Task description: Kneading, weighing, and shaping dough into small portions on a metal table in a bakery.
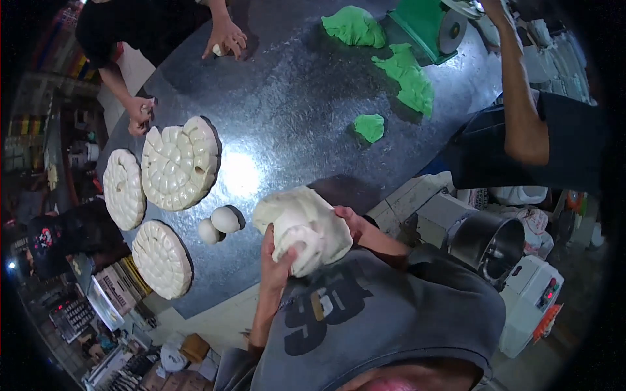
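Note:
A large, thick piece of pale white dough point(297, 205) is held up off the near table edge, close to my chest. My left hand point(277, 257) grips its near left side, the thumb pressed onto a folded part. On the dough's right side, my right hand point(352, 223) curls around the edge, its fingers partly hidden. Left of the dough, two smooth round dough balls point(225, 220) sit side by side on the dark metal table point(287, 124). Beyond them lie three round dough slabs point(180, 168), their tops marked into many small portions.
Bright green dough pieces point(405, 79) lie at the far right beside a green weighing scale point(427, 29). A co-worker's hand point(226, 38) rests on a small dough piece at the far left; another person's arm point(521, 98) reaches toward the scale. A metal bowl point(486, 244) stands right.

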`<state>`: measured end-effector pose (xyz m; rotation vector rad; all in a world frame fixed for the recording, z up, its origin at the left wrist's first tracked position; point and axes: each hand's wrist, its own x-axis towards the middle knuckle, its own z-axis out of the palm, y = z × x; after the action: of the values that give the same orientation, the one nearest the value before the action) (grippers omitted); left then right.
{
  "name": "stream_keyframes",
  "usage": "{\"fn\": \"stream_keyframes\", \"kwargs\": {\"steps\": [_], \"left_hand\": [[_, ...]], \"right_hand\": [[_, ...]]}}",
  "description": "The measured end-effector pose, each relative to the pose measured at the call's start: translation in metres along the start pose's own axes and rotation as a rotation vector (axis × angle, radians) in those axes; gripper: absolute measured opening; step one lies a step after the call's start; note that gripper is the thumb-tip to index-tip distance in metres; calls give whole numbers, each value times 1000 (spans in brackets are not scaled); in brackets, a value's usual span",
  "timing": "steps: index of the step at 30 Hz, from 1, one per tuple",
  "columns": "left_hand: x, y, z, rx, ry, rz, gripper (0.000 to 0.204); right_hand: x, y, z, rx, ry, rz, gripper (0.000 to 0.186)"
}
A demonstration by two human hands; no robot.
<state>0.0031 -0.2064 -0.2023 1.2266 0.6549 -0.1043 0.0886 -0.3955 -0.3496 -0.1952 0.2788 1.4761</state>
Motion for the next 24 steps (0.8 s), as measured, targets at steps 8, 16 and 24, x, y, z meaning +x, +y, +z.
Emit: {"fn": "stream_keyframes", "kwargs": {"steps": [8, 16, 24], "left_hand": [[-57, 199, 36, 798, 925, 1248, 74], [-18, 107, -106, 562, 909, 681, 26], [33, -53, -207, 279, 1232, -203, 56]], "right_hand": [[39, -84, 56, 106, -714, -541, 75], [67, -126, 31, -179, 590, -960, 60], [41, -10, -14, -1173, 434, -200, 46]]}}
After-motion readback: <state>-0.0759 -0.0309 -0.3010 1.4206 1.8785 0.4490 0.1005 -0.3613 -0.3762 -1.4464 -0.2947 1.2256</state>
